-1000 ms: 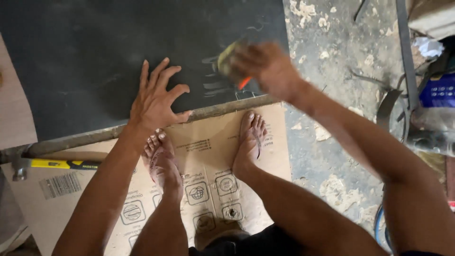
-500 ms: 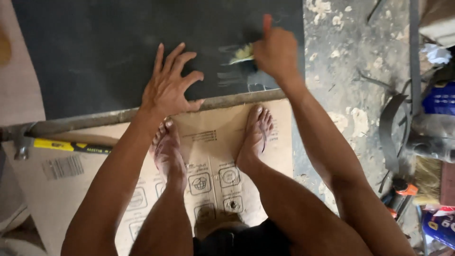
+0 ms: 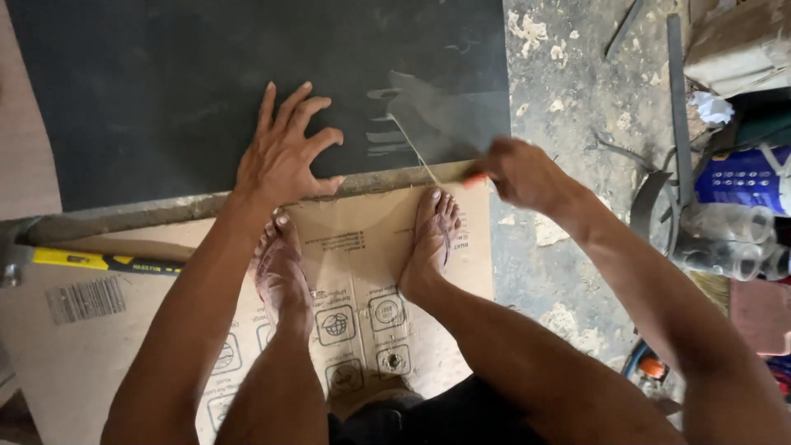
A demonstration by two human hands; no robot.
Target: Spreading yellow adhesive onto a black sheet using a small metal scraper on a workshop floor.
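At the far left a yellow-handled tool (image 3: 99, 262) lies on the cardboard (image 3: 91, 346), its long axis running left to right, well clear of either hand. Above it a grey bar (image 3: 124, 216) runs along the near edge of the dark sheet (image 3: 165, 91), slanting slightly upward toward the right.

The left hand (image 3: 284, 156) lies flat on the dark sheet, fingers spread wide and pointing away from the person, with the heel of the palm over the bar. It looks to be pressing the sheet down, arm straight from the shoulder. Below it both bare feet rest on the cardboard, toes up against the bar, the left foot (image 3: 280, 272) directly under that hand and the right foot (image 3: 432, 239) further over.

Between the hands a thin pale line (image 3: 412, 148) runs on the sheet, slanting from upper left down to lower right and ending at the sheet's near edge. It points toward the right hand (image 3: 519, 171), which is the nearer of the two to it. That hand sits just off the sheet's near right corner, above the right toes, fingers closed in a pinch on something small with an orange tip (image 3: 474, 178); what it is I cannot tell. The right forearm reaches in from the lower right, wrist bent inward.

To the right is rough concrete floor (image 3: 577, 99), with clutter at the edge.
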